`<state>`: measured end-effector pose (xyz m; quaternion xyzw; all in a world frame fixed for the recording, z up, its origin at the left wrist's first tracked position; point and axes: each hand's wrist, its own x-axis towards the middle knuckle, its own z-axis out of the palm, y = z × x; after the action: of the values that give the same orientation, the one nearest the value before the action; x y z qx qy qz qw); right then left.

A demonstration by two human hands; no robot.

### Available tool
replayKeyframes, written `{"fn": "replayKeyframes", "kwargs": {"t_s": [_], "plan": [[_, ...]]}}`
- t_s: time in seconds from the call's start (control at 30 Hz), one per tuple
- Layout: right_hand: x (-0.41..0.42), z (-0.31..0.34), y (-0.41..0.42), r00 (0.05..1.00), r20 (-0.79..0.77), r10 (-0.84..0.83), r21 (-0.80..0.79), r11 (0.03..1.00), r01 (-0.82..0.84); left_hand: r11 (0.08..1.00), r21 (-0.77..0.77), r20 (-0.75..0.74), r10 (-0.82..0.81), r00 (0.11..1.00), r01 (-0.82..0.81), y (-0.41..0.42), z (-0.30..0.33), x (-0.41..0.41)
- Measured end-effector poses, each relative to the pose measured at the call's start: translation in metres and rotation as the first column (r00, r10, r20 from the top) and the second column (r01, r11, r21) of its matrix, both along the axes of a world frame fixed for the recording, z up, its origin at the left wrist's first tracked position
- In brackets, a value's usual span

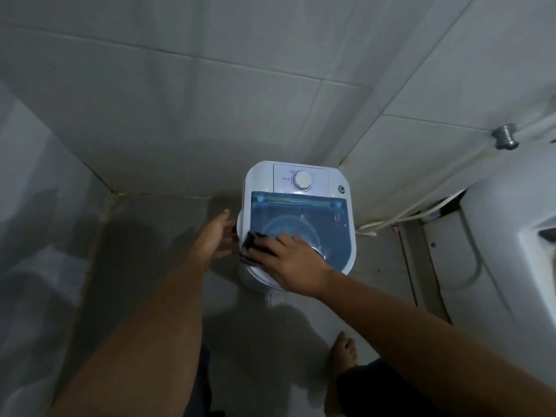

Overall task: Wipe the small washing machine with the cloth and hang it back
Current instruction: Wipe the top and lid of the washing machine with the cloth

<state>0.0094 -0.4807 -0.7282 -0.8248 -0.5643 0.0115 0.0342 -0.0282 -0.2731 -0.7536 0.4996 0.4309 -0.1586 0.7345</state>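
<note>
A small white washing machine with a blue see-through lid and a round white dial stands on the floor in the tiled corner. My right hand lies flat on the lid's near left part, pressing a dark cloth against it; only the cloth's left end shows beyond my fingers. Beside the machine's left side is my left hand, fingers spread, fingertips at or very near the casing, with nothing in it.
Grey tiled walls meet behind the machine. A white hose runs along the wall to the right, under a metal knob. A white fixture fills the right edge. My bare foot stands on the floor below the machine.
</note>
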Motion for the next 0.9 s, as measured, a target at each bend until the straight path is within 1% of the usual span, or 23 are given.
{"fn": "replayKeyframes", "kwargs": {"t_s": [0.07,0.1,0.13,0.17,0.23,0.27,0.3,0.33,0.37,0.4,0.43,0.5,0.53,0.57,0.6,0.63,0.67,0.7,0.77,0.8,0.83,0.87,0.9], "plan": [[0.007,-0.001,-0.027,0.993,0.037,0.111,-0.035,0.993,-0.11,0.998,0.057,0.014,-0.014,1.0,0.014,0.0,-0.004,-0.001],[0.019,0.0,-0.034,0.994,0.066,0.083,-0.049,0.996,-0.08,0.996,0.084,0.019,-0.034,0.999,0.032,0.0,-0.005,-0.002],[0.033,0.0,-0.038,0.996,0.089,-0.015,-0.047,0.999,0.019,0.994,0.099,0.025,-0.048,0.999,0.045,0.0,-0.005,-0.003],[0.047,0.002,-0.038,0.979,0.098,-0.18,-0.017,0.983,0.183,0.993,0.106,0.032,-0.056,0.998,0.052,-0.001,-0.004,-0.003],[0.07,0.01,-0.033,0.841,0.062,-0.538,0.043,0.843,0.536,0.992,0.114,0.046,-0.059,0.997,0.053,-0.003,-0.001,-0.005],[0.077,0.012,-0.027,0.753,0.019,-0.658,0.044,0.753,0.657,0.992,0.118,0.054,-0.06,0.997,0.053,-0.003,-0.001,-0.005],[0.078,0.014,-0.019,0.681,-0.025,-0.731,0.046,0.68,0.732,0.99,0.126,0.058,-0.064,0.996,0.057,-0.003,-0.002,-0.006],[0.076,0.015,-0.01,0.642,-0.056,-0.764,0.046,0.641,0.766,0.989,0.135,0.059,-0.072,0.996,0.063,-0.003,-0.003,-0.006],[0.068,0.014,-0.001,0.646,-0.067,-0.761,0.039,0.645,0.763,0.987,0.143,0.054,-0.076,0.996,0.068,-0.003,-0.003,-0.006],[0.055,0.012,0.006,0.7,-0.061,-0.711,0.037,0.7,0.714,0.988,0.142,0.052,-0.072,0.996,0.064,-0.004,-0.004,-0.006],[0.038,0.008,0.011,0.791,-0.042,-0.61,0.043,0.79,0.611,0.988,0.143,0.052,-0.072,0.996,0.064,-0.004,-0.003,-0.005],[0.001,0.002,0.009,0.962,-0.06,-0.267,0.039,0.962,0.27,0.986,0.149,0.055,-0.078,0.995,0.069,-0.005,-0.002,-0.004],[-0.008,0.0,0.0,0.993,-0.073,-0.09,0.024,0.995,0.092,0.986,0.151,0.056,-0.077,0.995,0.068,-0.005,-0.002,-0.004],[-0.005,-0.001,-0.011,0.997,-0.065,0.032,-0.002,0.999,-0.032,0.985,0.155,0.059,-0.083,0.995,0.073,-0.005,-0.003,-0.004],[0.008,-0.001,-0.022,0.997,-0.029,0.073,-0.012,0.997,-0.073,0.983,0.16,0.063,-0.096,0.993,0.085,-0.004,-0.004,-0.005],[0.025,-0.002,-0.032,1.0,0.005,0.017,-0.007,1.0,-0.017,0.981,0.167,0.063,-0.106,0.992,0.094,-0.004,-0.006,-0.005],[0.045,-0.002,-0.041,0.992,0.031,-0.125,0.028,0.992,0.124,0.981,0.171,0.061,-0.106,0.992,0.095,-0.005,-0.006,-0.005],[0.065,0.0,-0.05,0.946,0.037,-0.322,0.079,0.945,0.319,0.98,0.179,0.06,-0.104,0.993,0.092,-0.006,-0.005,-0.005],[0.095,0.006,-0.07,0.742,-0.002,-0.67,0.115,0.737,0.666,0.977,0.193,0.065,-0.099,0.993,0.085,-0.008,-0.002,-0.007],[0.102,0.006,-0.076,0.645,-0.042,-0.763,0.109,0.638,0.762,0.976,0.198,0.071,-0.102,0.992,0.086,-0.008,-0.001,-0.007],[0.103,0.006,-0.077,0.583,-0.074,-0.809,0.113,0.574,0.811,0.974,0.204,0.072,-0.111,0.991,0.094,-0.009,-0.001,-0.007],[0.097,0.005,-0.074,0.563,-0.093,-0.821,0.124,0.552,0.825,0.973,0.208,0.069,-0.118,0.991,0.101,-0.009,-0.001,-0.008],[0.087,0.002,-0.071,0.59,-0.092,-0.802,0.141,0.576,0.805,0.971,0.213,0.065,-0.121,0.991,0.104,-0.008,-0.002,-0.008]]}}
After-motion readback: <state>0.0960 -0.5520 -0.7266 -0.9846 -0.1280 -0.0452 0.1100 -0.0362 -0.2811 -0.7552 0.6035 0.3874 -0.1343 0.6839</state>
